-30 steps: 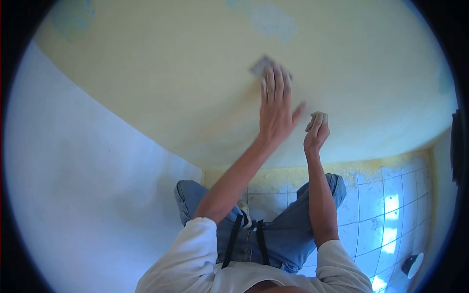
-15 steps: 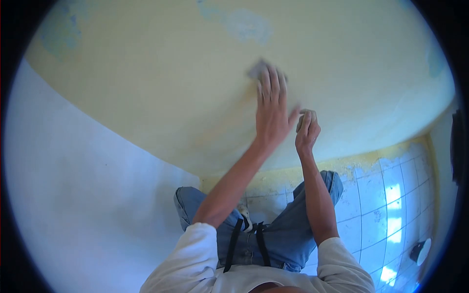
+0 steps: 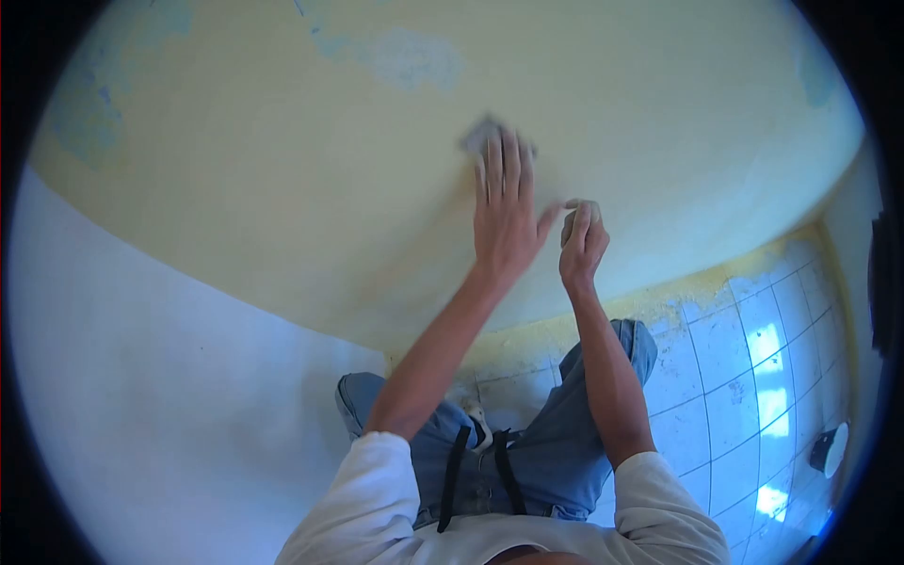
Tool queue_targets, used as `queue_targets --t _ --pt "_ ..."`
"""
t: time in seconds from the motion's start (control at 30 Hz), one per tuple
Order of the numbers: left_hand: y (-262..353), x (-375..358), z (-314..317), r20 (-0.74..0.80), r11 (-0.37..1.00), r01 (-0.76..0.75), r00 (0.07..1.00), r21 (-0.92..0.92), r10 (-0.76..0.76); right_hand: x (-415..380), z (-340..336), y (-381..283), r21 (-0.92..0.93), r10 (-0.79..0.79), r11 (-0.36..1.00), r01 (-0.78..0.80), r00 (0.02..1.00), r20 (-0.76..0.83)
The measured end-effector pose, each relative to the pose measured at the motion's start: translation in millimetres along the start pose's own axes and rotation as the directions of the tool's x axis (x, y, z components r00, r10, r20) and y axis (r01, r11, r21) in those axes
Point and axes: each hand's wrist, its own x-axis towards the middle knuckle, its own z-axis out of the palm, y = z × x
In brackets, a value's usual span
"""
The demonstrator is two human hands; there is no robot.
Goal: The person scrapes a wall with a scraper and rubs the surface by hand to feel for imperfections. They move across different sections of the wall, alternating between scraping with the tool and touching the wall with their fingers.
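Note:
My left hand lies with its fingers stretched out over a grey piece of sandpaper, pressing it flat against the yellowish wall. Only the sandpaper's edges show past the fingertips. Close by on the right, my right hand is raised near the wall with its fingers curled in, at about the level of the left thumb. Pale dust coats its fingers. Whatever lies inside that hand, if anything, is hidden.
Pale patches and bluish marks show on the upper wall. A white wall meets it on the left. Below, my bent knees flank my lap above a dusty tiled floor. At the lower right is a small bucket-like container.
My left hand and the sandpaper have shifted right along the wall, relative to the pale patch. The view has turned slightly. My right hand stays curled close beside it.

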Motion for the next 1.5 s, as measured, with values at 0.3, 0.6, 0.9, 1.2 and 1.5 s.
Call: queue_targets --t 0.3,0.6,0.9,1.2,1.5 --pt "0.6 41.4 -25.5 -0.050 0.987 -0.118 0.991 0.110 0.124 -1.0 -0.1 8.5 -0.004 0.021 1.000 -0.021 1.000 -0.016" --pt "-46.2 76.7 -47.5 -0.001 0.916 -0.244 0.966 0.320 0.258 6.8 -16.8 -1.6 0.051 0.039 0.998 -0.037 0.999 -0.032" --pt "-72.6 44.8 -2.3 0.404 0.587 -0.760 0.647 0.278 0.647 17.8 -21.6 1.5 0.042 0.015 0.999 -0.011 0.994 -0.107" --pt "-61.9 39.5 -12.5 0.427 0.734 -0.606 0.777 0.306 0.463 12.8 -23.6 -0.9 0.019 0.004 1.000 -0.004 0.999 -0.034" --pt "-52.8 57.2 -30.5 0.383 0.795 -0.551 0.812 0.255 0.440 11.0 -13.9 4.6 0.001 0.044 0.999 -0.044 0.999 0.006"
